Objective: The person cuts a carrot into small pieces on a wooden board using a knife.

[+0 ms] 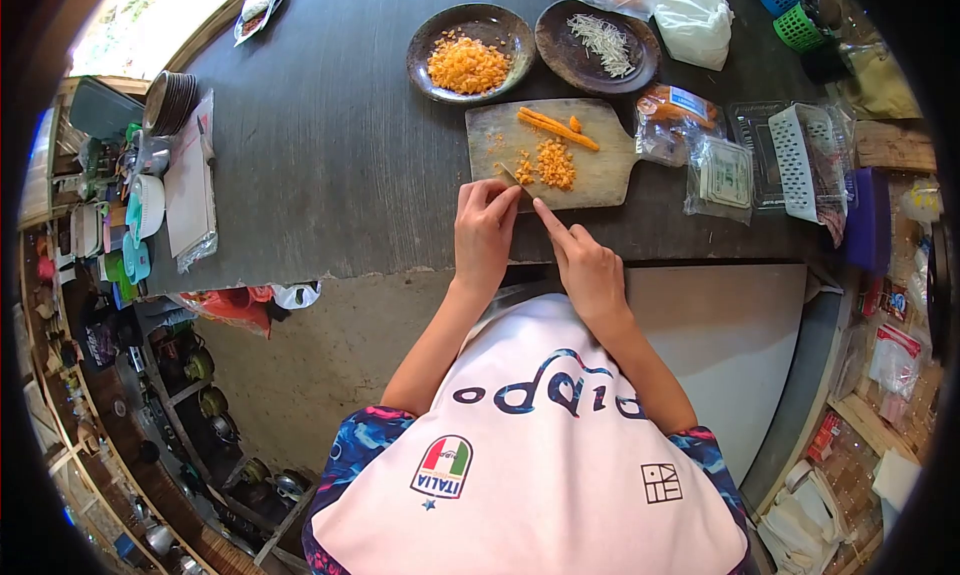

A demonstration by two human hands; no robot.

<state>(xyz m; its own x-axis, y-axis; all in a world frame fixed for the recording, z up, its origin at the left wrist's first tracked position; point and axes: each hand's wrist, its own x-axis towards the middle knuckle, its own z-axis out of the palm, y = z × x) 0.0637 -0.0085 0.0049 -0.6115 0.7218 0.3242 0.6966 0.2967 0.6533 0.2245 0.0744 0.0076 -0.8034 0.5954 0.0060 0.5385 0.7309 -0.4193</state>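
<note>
At the front edge of the wooden cutting board (600,183), my left hand (487,220) has its fingertips pinched together; whatever they hold is too small to make out. My right hand (588,260) is closed round a knife, its index finger stretched along it. Only a thin part of the blade (512,176) shows beside the left fingertips, and the handle is hidden under the hand. Chopped orange pieces (555,165) lie on the board just beyond both hands. Behind them are long orange sticks (560,129), probably carrot.
Beyond the board stand a dark plate of orange pieces (468,65) and another of white shreds (602,45). Plastic-wrapped packages (677,115) and a white perforated tray (795,160) are at the right. A flat board (190,180) and stacked bowls (168,103) sit at the left.
</note>
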